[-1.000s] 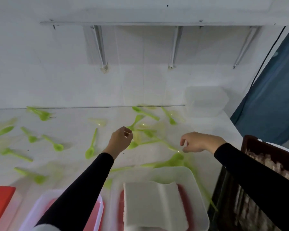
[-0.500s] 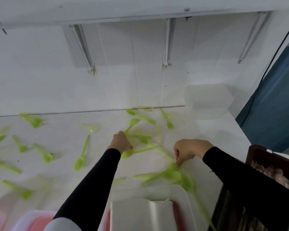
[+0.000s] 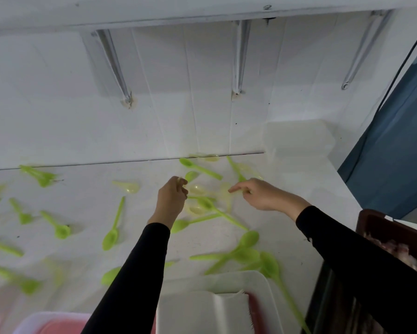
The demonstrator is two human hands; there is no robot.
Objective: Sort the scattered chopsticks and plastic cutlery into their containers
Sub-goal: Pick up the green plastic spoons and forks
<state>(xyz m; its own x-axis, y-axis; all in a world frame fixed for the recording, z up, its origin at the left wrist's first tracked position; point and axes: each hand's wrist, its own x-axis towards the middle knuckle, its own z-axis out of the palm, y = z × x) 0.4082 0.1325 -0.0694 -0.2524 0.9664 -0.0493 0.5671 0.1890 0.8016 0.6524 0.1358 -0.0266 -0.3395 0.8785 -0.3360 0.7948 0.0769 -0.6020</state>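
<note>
Several green plastic spoons [image 3: 112,233] lie scattered over the white table [image 3: 87,213]. A small heap of pale yellow translucent spoons [image 3: 197,190] lies near the back, mixed with green ones [image 3: 200,168]. My left hand [image 3: 171,200] hovers at the heap's left side, fingers curled, pinching a pale yellow piece at its fingertips. My right hand [image 3: 262,196] is at the heap's right side, its index finger stretched left and touching a pale spoon [image 3: 225,195]. A cluster of green spoons [image 3: 246,254] lies nearer me.
A white tray [image 3: 226,279] with a white block inside sits at the near edge, and a pink-bottomed bin [image 3: 46,320] is at the bottom left. A clear lidded box [image 3: 299,141] stands at the back right. A dark brown crate [image 3: 383,227] borders the table's right side.
My right hand has left the near cluster of green spoons and moved up to the pale heap, index finger now extended. My left hand stayed at the heap. The camera tilted upward.
</note>
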